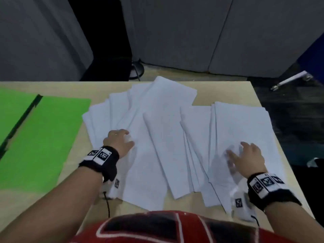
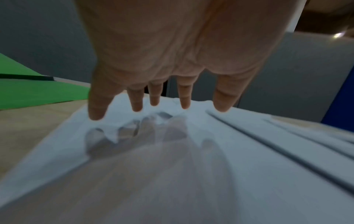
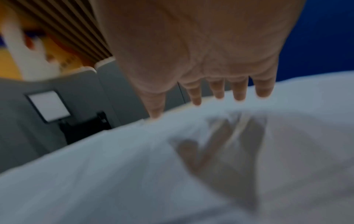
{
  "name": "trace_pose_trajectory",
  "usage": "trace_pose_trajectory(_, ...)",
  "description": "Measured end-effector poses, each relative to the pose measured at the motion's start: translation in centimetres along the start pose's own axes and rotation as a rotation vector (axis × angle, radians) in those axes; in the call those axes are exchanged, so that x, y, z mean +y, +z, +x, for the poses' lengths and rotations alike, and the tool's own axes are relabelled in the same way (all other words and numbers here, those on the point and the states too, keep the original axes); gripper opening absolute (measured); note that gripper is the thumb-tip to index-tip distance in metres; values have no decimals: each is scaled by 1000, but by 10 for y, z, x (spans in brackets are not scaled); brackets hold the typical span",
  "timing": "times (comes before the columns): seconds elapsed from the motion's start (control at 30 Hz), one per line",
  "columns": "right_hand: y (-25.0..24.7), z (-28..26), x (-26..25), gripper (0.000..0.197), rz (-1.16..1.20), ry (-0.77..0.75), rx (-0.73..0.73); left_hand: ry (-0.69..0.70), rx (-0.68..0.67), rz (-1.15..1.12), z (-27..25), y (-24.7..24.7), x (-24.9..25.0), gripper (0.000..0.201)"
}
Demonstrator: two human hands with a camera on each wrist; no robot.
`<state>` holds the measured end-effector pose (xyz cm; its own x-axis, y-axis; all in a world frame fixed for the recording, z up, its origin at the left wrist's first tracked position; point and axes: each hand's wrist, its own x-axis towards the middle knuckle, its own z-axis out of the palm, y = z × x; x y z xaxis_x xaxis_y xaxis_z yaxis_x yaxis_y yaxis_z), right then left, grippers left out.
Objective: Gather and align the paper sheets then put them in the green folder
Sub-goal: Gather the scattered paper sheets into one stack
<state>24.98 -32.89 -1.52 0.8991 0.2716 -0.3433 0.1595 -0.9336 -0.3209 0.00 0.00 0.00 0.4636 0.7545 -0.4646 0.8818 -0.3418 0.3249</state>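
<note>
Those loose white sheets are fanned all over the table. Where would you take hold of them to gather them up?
Probably at the outer side edges of the paper sheets, left hand and right hand sweeping inward: they lie flat, overlapped in a wide fan, leaving only the edges to catch.

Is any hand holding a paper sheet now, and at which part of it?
Nothing is held. The left hand and right hand are spread with straight fingers over the loose paper sheets; the blur hides whether they touch.
</note>
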Motion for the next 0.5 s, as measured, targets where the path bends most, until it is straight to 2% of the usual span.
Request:
trace_pose_trajectory(0.1,18,-3,-14,94,-198,84,-77,-113,19,91,13,7,1,61)
trace_pose_trajectory(0.17,33,-12,-25,103,-292,62,-147,-183,-9,100,17,17,1,69)
trace_pose_trajectory(0.3,52,-28,-56,106,-358,-117,-285,-195,-37,125,12,40,13,80)
trace_pose_trajectory(0.37,54,-31,-67,103,-247,-193,-328,-151,-34,116,14,42,16,78)
trace_pose_trajectory(0.43,47,-27,-67,97,-43,-186,-191,-114,-14,123,20,38,12,74)
trace_pose_trajectory(0.5,37,-14,-57,88,65,-71,94,-160,47,80,26,27,6,68)
